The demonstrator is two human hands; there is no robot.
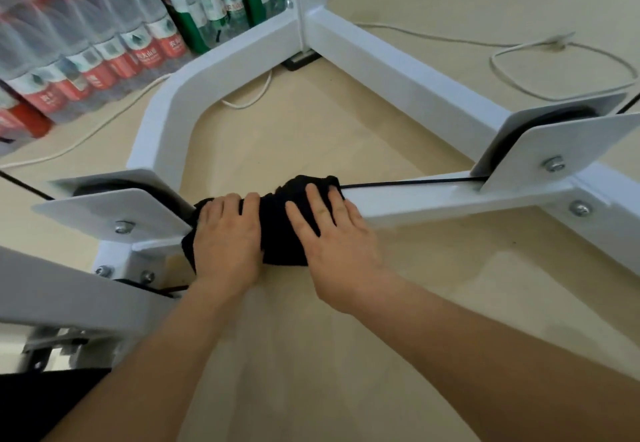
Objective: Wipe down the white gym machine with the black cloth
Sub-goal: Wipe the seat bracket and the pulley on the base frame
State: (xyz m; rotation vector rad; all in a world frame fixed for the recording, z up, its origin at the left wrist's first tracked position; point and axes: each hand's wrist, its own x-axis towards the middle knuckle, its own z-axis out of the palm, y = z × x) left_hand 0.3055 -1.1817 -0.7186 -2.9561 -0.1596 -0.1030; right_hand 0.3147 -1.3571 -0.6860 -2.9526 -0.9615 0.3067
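Note:
The white gym machine's base frame (408, 74) spreads across the beige floor. Its near crossbar (433, 201) runs between two pulley brackets. A crumpled black cloth (280, 230) is draped over the left part of that crossbar. My left hand (227, 237) presses flat on the cloth's left side, fingers curled over the bar's far edge. On the cloth's right side, my right hand (332, 237) lies with fingers spread. A thin black cable (408, 183) runs along the bar top from the cloth to the right pulley bracket (561, 140).
The left pulley bracket (114, 213) with bolts sits just left of my left hand. Packs of bottled water (104, 36) line the back left. White cords (519, 85) lie on the floor at the back right and under the frame. Another white frame part (69, 306) crosses the lower left.

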